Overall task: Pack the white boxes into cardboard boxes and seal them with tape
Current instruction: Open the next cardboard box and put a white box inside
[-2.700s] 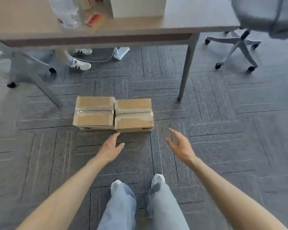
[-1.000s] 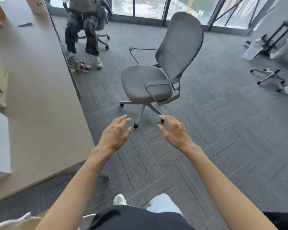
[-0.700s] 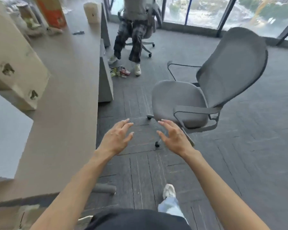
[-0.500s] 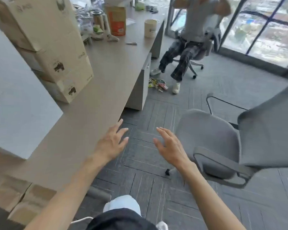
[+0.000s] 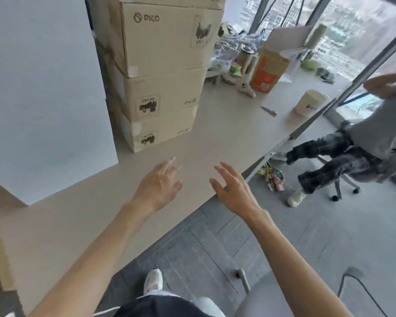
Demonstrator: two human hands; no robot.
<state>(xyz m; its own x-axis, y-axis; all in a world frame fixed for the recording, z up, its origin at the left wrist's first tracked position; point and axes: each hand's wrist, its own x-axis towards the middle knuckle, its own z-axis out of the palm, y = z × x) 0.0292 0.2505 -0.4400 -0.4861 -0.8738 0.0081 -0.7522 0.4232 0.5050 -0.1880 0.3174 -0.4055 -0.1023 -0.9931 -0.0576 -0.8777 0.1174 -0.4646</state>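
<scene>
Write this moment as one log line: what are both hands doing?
left hand: open, empty, above desk | right hand: open, empty, at desk edge | PICO cardboard boxes: stacked on desk, untouched

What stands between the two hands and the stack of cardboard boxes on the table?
Nothing visible: only bare table lies between the left hand, the right hand and the stack of cardboard boxes.

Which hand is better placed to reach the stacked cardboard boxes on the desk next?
Left, probably. The left hand hovers open over the desk, nearly in line with the stack of cardboard boxes. The right hand, also open and empty, is at the desk's edge, farther from the stack.
</scene>
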